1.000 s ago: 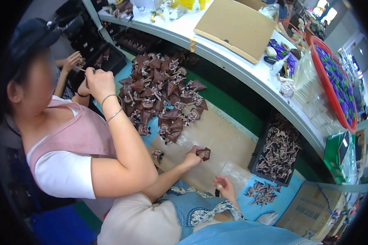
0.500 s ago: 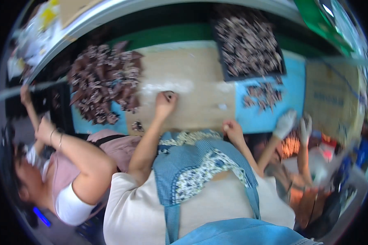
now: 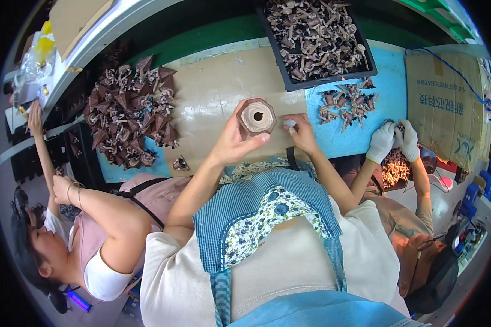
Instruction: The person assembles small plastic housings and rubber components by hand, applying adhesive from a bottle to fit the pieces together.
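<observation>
My left hand (image 3: 237, 139), over the middle of the work surface, is wrapped round a brown octagonal piece (image 3: 247, 121). The piece has a pale round centre with a dark hole in it, and that face is turned up toward me. Just to its right is my right hand (image 3: 301, 133), its fingers closed in a pinch on a small whitish wad (image 3: 290, 123). What the wad is made of I cannot make out. A small brown-and-pale figure part (image 3: 180, 163) lies alone near the front edge, left of my left forearm.
A heap of brown pointed parts (image 3: 131, 111) lies at left. A black tray (image 3: 333, 80) of small figure parts stands at back right, with a loose pile (image 3: 348, 106) before it. Gloved hands (image 3: 391, 139) of a co-worker are beside a cardboard box (image 3: 439, 103); another person (image 3: 109, 223) sits left.
My left hand has risen and moved right, and the octagonal piece now shows in it. My right hand has moved up and left, close to the piece. The picture is sharper.
</observation>
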A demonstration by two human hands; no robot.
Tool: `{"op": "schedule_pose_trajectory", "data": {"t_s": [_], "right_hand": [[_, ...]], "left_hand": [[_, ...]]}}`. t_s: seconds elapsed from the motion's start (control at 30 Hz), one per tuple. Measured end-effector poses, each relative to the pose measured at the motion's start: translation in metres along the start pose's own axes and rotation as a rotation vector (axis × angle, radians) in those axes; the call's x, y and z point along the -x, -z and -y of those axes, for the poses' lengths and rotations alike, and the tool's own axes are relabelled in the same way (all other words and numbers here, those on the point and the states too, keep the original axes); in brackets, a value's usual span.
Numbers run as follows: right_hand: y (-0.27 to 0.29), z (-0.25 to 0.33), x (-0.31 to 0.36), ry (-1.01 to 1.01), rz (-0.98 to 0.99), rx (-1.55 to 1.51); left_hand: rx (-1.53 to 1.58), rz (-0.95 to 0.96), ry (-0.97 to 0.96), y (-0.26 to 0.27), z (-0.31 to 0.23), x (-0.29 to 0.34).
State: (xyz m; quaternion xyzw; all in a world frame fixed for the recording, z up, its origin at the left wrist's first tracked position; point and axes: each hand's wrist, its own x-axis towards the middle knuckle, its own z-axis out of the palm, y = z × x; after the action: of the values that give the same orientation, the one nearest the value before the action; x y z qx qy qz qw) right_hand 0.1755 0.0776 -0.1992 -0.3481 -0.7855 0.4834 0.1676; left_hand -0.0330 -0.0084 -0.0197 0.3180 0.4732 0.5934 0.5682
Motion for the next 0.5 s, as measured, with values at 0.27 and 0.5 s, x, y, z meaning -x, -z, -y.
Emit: {"op": "schedule_pose_trajectory", "data": {"t_s": [0.27,0.5], "right_hand": [[0.050,0.108,-0.031,-0.108,-0.083,-0.581],[0.095,0.180,-0.049,-0.026,-0.169,-0.735]], "left_hand": [[-0.169,-0.286,0.018,-0.002,-0.018,0.002],[0.520,0.005,-0.047,0.007,-0.047,-0.006]]}}
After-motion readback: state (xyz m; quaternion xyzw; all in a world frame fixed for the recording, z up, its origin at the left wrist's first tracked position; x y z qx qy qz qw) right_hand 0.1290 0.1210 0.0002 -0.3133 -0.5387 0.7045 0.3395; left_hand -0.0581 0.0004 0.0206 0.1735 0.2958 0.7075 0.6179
